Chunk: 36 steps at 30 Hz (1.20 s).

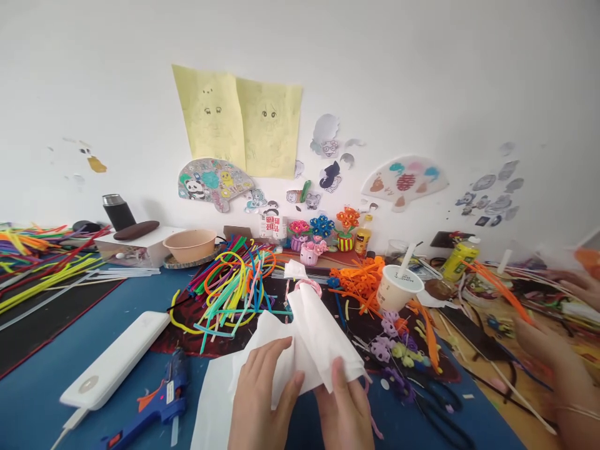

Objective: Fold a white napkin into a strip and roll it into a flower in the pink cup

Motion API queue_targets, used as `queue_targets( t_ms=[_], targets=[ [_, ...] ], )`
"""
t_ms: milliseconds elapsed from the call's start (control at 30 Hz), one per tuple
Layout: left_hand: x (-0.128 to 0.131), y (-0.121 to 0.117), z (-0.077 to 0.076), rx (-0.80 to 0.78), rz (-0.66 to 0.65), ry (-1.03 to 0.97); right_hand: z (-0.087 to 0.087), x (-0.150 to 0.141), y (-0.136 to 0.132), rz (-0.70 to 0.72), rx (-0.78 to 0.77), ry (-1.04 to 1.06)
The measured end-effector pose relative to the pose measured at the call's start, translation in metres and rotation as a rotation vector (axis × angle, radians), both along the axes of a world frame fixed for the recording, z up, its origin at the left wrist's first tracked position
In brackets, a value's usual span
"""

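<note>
Low in the middle of the view, both my hands hold a sheet of white tissue paper gathered into a cone over the blue table. My left hand lies on the paper's left side with its fingers pressed against it. My right hand pinches the paper's right fold with the thumb on top. A pink pipe-cleaner ring circles the narrow far end of the paper. More of the white paper spreads flat under my left hand.
A blue glue gun and a white power bank lie at the left. Heaps of coloured pipe cleaners lie behind the paper, with a cup with a straw to their right. Another person's hand works at the right with orange stems.
</note>
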<state>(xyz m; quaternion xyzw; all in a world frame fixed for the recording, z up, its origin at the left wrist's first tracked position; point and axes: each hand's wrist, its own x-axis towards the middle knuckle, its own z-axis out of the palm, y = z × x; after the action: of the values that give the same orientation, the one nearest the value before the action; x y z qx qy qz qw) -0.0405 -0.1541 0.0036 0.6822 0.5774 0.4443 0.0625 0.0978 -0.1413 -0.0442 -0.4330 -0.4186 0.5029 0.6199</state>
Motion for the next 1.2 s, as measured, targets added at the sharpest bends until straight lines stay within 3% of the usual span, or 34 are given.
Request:
queue_targets(
  t_ms=[133,300,400,533,667,900,1067,1200],
  targets=[
    [0.011,0.003,0.008,-0.087,0.032,-0.093,0.007,-0.014,-0.007,0.011,-0.157,0.173],
    [0.014,0.001,0.018,-0.121,0.156,-0.294,0.014,-0.018,-0.009,0.043,-0.127,0.154],
    [0.011,0.001,0.018,-0.1,0.147,-0.315,0.022,-0.015,-0.007,0.052,-0.076,0.074],
    [0.006,0.007,0.015,0.004,0.08,-0.206,0.025,-0.009,-0.001,0.078,-0.003,-0.086],
    [0.005,0.01,0.015,0.05,0.05,-0.152,0.017,-0.003,0.005,0.164,0.068,-0.244],
    [0.008,0.008,0.01,0.088,0.106,-0.056,0.005,-0.013,-0.001,-0.018,0.113,-0.357],
    [-0.002,0.009,0.019,0.308,0.139,0.252,0.012,-0.019,-0.008,-0.036,0.07,-0.357],
    [-0.01,0.013,0.031,0.355,0.153,0.274,0.023,-0.016,-0.009,0.029,-0.004,-0.373]
  ],
)
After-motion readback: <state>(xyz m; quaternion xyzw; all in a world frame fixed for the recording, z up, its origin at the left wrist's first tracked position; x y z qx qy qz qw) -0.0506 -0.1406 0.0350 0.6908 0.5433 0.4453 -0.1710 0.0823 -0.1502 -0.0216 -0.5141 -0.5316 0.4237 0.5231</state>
